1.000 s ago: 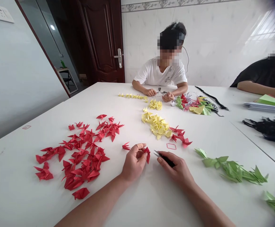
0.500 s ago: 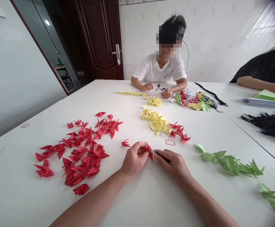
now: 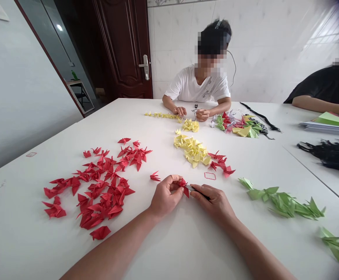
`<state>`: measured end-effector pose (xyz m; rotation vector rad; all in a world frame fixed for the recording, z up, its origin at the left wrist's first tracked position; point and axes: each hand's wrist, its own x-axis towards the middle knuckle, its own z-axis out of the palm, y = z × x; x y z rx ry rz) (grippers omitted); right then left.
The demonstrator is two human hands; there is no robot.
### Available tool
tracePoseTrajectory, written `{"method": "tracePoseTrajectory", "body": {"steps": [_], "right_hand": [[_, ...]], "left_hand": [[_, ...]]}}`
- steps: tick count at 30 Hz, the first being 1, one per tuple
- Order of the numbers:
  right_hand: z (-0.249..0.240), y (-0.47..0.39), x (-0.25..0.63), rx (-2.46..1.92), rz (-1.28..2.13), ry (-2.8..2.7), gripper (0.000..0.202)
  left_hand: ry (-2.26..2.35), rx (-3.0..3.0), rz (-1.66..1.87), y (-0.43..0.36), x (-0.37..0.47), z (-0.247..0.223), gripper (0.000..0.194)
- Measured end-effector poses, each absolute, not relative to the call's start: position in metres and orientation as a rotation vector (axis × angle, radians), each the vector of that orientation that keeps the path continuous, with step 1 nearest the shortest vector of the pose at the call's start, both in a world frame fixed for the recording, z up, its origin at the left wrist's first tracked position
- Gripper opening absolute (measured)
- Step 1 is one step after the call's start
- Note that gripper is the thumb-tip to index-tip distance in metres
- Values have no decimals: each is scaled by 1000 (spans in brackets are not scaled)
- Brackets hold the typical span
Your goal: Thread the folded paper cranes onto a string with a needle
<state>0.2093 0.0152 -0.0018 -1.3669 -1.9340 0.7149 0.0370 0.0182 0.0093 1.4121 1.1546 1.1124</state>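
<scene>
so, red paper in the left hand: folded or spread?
Folded: the red paper shows small pointed flaps sticking out from the left hand.

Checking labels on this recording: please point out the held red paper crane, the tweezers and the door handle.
Held red paper crane point(image 3: 182, 182): head view, on its upper folds.
Tweezers point(image 3: 189, 187): head view, on the bare metal end.
Door handle point(image 3: 146, 69): head view, on its silver backplate.

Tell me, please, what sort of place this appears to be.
Probably a craft workroom: red cranes and yellow cranes lie grouped on a white table, with a co-worker opposite.
</scene>
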Motion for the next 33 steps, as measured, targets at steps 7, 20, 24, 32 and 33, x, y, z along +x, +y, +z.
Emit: {"method": "tracePoseTrajectory", "body": {"steps": [7, 20, 24, 32, 33], "right_hand": [[0, 15, 209, -1362, 728, -1917, 35], [-1, 16, 208, -1316, 638, -1747, 23], [-4, 23, 216, -1517, 587, -1242, 31], [-1, 24, 219, -1520, 699, -1169, 34], [0, 23, 218, -1526, 707, -1189, 33]], "left_hand": [[1139, 1409, 1121, 18, 36, 9, 24], [1084, 1538, 1054, 13, 39, 11, 28], [1127, 1556, 1142, 13, 37, 8, 23], [1097, 1851, 1495, 13, 27, 9, 9], [1098, 1908, 1495, 12, 28, 9, 13]]}}
